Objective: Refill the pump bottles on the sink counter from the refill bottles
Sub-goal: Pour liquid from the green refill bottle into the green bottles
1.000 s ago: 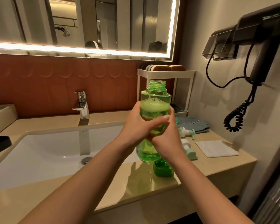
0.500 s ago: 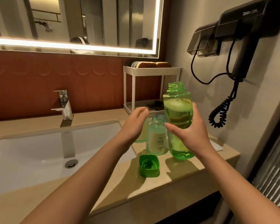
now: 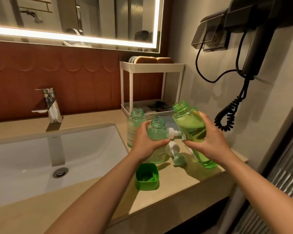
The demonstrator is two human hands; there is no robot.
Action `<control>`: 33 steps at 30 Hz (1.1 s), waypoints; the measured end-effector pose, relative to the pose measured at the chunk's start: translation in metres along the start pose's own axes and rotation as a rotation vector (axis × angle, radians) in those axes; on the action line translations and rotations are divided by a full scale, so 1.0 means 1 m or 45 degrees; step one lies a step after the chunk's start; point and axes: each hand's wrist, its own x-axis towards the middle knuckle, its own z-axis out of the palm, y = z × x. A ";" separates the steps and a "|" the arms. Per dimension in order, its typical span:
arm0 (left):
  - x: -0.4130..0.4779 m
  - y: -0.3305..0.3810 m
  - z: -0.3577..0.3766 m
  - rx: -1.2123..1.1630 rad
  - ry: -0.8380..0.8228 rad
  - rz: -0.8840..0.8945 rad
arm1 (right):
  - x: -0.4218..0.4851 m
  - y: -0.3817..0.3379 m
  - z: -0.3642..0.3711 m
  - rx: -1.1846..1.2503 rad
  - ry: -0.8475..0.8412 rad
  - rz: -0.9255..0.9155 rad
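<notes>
Green cap point(image 3: 147, 177) lies before the pump bottle point(image 3: 157, 131) the left grip point(image 3: 145, 141) clasps; right grip point(image 3: 208, 144) clasps tilted refill bottle point(image 3: 189, 125).

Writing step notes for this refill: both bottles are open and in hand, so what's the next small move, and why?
Probably shift the mouth of the refill bottle over the neck of the nearer pump bottle, then tip further. The right hand holds it partly tilted, mouth right of that neck; the left hand grips the pump bottle upright.
</notes>
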 end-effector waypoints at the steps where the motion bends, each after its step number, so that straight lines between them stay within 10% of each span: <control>1: 0.001 0.000 0.000 0.008 0.008 0.002 | 0.000 0.003 0.001 -0.030 -0.019 0.000; 33: 0.007 -0.012 -0.011 0.003 -0.108 0.045 | 0.035 -0.017 -0.025 -0.569 -0.419 -0.097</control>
